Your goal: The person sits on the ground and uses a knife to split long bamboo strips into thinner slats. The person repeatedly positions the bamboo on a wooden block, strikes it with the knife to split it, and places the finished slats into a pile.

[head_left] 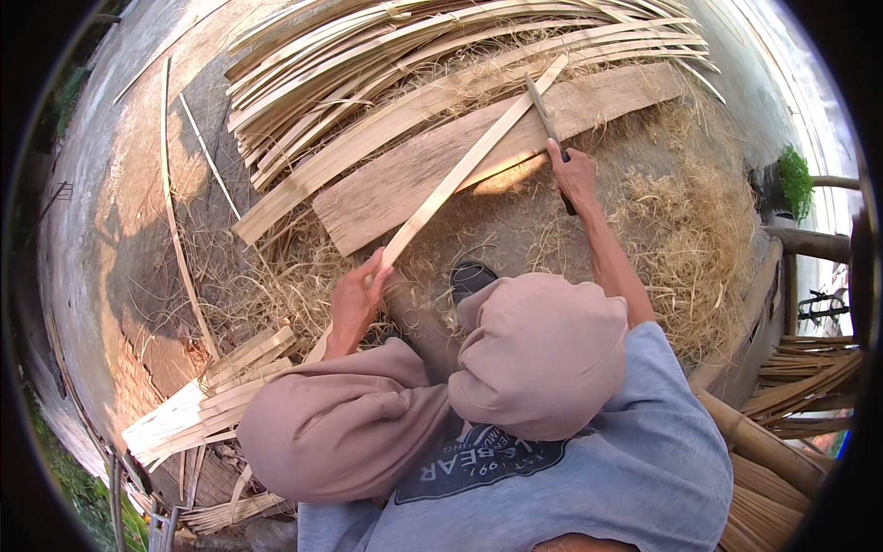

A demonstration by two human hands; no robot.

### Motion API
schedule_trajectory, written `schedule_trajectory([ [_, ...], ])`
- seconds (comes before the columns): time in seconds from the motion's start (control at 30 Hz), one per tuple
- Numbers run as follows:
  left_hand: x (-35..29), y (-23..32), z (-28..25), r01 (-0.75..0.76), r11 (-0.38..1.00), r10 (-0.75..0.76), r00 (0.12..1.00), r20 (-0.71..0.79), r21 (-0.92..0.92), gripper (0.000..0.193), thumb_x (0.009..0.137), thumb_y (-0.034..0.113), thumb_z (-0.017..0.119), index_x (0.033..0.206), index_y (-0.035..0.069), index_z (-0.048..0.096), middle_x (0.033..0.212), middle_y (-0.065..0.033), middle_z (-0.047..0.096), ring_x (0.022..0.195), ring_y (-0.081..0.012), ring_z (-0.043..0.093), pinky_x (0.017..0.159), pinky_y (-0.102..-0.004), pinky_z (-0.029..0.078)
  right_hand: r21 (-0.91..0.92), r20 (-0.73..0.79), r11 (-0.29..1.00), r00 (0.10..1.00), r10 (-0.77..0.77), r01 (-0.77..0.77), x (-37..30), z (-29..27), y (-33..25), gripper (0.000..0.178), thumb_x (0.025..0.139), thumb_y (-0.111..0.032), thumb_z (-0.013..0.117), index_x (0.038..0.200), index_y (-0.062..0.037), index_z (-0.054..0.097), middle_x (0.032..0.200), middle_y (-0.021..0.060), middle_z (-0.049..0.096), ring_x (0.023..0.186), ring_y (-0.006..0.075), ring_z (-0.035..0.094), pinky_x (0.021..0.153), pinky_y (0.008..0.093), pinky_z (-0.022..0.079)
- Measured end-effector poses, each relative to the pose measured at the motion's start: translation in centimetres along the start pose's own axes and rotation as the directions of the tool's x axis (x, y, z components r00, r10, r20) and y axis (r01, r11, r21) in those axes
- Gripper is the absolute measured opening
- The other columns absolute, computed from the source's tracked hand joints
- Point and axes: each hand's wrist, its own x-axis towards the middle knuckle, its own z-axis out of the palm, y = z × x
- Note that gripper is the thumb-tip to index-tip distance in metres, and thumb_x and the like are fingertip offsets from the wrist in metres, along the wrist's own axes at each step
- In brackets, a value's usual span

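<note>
My left hand (356, 302) grips the near end of a long, pale bamboo strip (451, 184). The strip slants away to the upper right and crosses over a wide wooden board (395, 198). My right hand (575, 175) is closed round the dark handle of a knife (541, 108). Its narrow blade points away from me and lies against or just beside the strip near its far end; whether the edge touches is unclear.
A thick stack of split bamboo strips (340, 83) lies beyond the board. Curly shavings (685, 239) pile up at the right and around the board. More strips (207, 405) lie by my left knee. Bamboo poles (763, 442) run along the right side, near a green plant (795, 184).
</note>
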Motion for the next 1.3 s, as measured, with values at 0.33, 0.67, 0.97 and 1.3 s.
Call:
schedule_trajectory([
  [0.33, -1.4, -1.2, -0.2, 0.008, 1.000, -0.009, 0.999, 0.032, 0.004, 0.039, 0.100, 0.034, 0.068, 0.132, 0.011, 0.070, 0.117, -0.0198, 0.074, 0.104, -0.0245, 0.074, 0.089, -0.0345, 0.054, 0.051, 0.199, 0.861, 0.839, -0.506, 0.507, -16.6, 7.3, -2.9, 0.066, 0.096, -0.064, 0.061, 0.077, -0.0015, 0.064, 0.062, 0.0197, 0.062, 0.059, 0.0362, 0.063, 0.059, 0.0489, 0.048],
  [0.67, -1.1, -0.9, -0.1, 0.004, 1.000, -0.002, 0.995, 0.100, -0.019, 0.039, 0.111, 0.035, 0.047, 0.122, 0.008, 0.072, 0.070, -0.0172, 0.056, 0.065, -0.0241, 0.054, 0.068, -0.0393, 0.047, 0.036, 0.127, 0.994, 0.986, -0.111, 0.107, -1.7, 0.3, -0.9, 0.068, 0.098, -0.059, 0.062, 0.069, 0.0024, 0.060, 0.055, 0.0133, 0.056, 0.054, 0.0226, 0.058, 0.052, 0.0409, 0.045],
  [0.97, 0.1, -2.3, 0.7, -0.113, 0.992, 0.117, 0.990, 0.084, -0.059, 0.043, 0.113, 0.036, 0.040, 0.109, 0.003, 0.068, 0.090, -0.0243, 0.066, 0.082, -0.0399, 0.063, 0.079, -0.0436, 0.049, 0.011, 0.374, 0.795, 0.735, -0.566, 0.606, -13.0, 6.8, -4.5, 0.055, 0.089, -0.059, 0.073, 0.082, -0.0060, 0.062, 0.075, 0.0129, 0.064, 0.070, 0.0344, 0.067, 0.062, 0.0459, 0.053],
  [1.3, -1.2, -3.5, -2.1, 0.029, 0.998, -0.010, 0.960, 0.279, -0.064, 0.047, 0.112, 0.037, 0.040, 0.100, 0.002, 0.069, 0.073, -0.0221, 0.061, 0.068, -0.0369, 0.061, 0.068, -0.0447, 0.047, -0.003, 0.108, 0.993, 0.987, -0.118, 0.119, -3.7, 1.3, 1.8, 0.064, 0.095, -0.060, 0.066, 0.069, -0.0017, 0.059, 0.060, 0.0114, 0.058, 0.056, 0.0224, 0.056, 0.052, 0.0404, 0.043],
])
